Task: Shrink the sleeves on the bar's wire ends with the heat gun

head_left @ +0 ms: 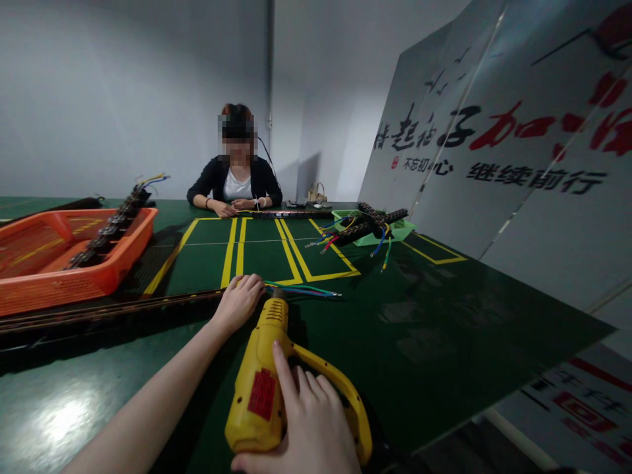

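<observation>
Down near the desk's (444,342) front edge, the right hand (303,428) is wrapped around the yellow heat gun (261,368), whose nozzle points at the wires (306,289) just ahead. The left hand (241,301) is curled over the end of the long dark strip (123,308) where those wires come out. Behind the strip sits an orange basket (64,276) holding chains (106,230); farther off, a green tray (395,232), a person (236,187) opposite, and a leaning board (518,197) crowding the right
</observation>
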A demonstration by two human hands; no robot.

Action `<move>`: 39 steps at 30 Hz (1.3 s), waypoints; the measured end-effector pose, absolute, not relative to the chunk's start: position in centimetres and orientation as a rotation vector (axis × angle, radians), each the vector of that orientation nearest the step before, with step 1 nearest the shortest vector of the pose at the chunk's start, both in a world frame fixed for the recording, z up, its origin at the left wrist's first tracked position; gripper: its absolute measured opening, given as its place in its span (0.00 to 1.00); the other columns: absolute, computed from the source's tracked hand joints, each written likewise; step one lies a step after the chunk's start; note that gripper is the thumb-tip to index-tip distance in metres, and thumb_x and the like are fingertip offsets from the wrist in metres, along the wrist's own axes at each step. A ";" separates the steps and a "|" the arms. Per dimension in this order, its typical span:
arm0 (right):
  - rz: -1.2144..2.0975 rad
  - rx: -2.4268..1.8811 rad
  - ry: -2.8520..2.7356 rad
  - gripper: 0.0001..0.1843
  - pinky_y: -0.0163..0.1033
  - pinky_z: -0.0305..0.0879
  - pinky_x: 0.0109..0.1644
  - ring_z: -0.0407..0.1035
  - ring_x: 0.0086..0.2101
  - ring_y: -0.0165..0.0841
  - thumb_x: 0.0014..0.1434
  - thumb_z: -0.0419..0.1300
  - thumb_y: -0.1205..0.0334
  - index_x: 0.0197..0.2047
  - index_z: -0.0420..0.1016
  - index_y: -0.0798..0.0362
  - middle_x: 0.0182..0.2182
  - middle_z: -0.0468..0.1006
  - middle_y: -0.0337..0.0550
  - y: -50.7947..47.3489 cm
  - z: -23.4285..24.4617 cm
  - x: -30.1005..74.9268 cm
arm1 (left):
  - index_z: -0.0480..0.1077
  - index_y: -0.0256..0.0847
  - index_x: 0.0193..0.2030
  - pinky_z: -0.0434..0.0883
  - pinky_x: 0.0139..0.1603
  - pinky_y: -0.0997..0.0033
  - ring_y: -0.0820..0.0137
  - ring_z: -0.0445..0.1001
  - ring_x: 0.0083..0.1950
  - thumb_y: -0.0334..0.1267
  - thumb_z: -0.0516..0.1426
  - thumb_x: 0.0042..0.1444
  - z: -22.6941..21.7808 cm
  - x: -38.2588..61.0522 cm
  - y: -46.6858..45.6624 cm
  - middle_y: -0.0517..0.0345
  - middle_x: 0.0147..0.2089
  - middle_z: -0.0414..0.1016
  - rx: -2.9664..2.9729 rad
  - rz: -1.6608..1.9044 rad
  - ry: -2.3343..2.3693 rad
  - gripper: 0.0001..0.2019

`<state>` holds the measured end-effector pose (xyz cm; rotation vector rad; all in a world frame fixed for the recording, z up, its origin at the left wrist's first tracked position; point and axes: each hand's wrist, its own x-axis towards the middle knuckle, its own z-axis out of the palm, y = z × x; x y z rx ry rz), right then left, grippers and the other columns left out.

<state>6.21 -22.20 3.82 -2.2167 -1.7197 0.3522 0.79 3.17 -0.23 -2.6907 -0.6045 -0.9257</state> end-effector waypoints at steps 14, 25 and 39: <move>0.281 -2.434 -1.516 0.69 0.55 0.59 0.58 0.64 0.54 0.50 0.37 0.69 0.39 0.71 0.33 0.49 0.60 0.64 0.52 -26.1 3.9 11.1 | 0.69 0.39 0.44 0.61 0.50 0.61 0.63 0.69 0.46 0.38 0.44 0.66 -0.1 0.7 3.1 0.52 0.45 0.72 -2.659 -0.879 -0.603 0.14; 0.132 -2.508 -1.429 0.65 0.52 0.61 0.56 0.66 0.52 0.48 0.41 0.66 0.38 0.71 0.34 0.52 0.57 0.68 0.52 -26.6 3.1 11.8 | 0.69 0.38 0.44 0.62 0.49 0.62 0.64 0.70 0.45 0.38 0.45 0.66 -0.3 0.7 3.2 0.52 0.44 0.72 -2.632 -0.867 -0.636 0.13; 0.247 -2.499 -1.527 0.67 0.57 0.58 0.59 0.64 0.54 0.53 0.40 0.66 0.36 0.70 0.33 0.56 0.56 0.68 0.59 -23.1 4.3 7.1 | 0.66 0.39 0.42 0.62 0.49 0.63 0.65 0.70 0.45 0.39 0.44 0.66 -0.5 0.8 3.3 0.54 0.43 0.72 -2.643 -0.879 -0.642 0.12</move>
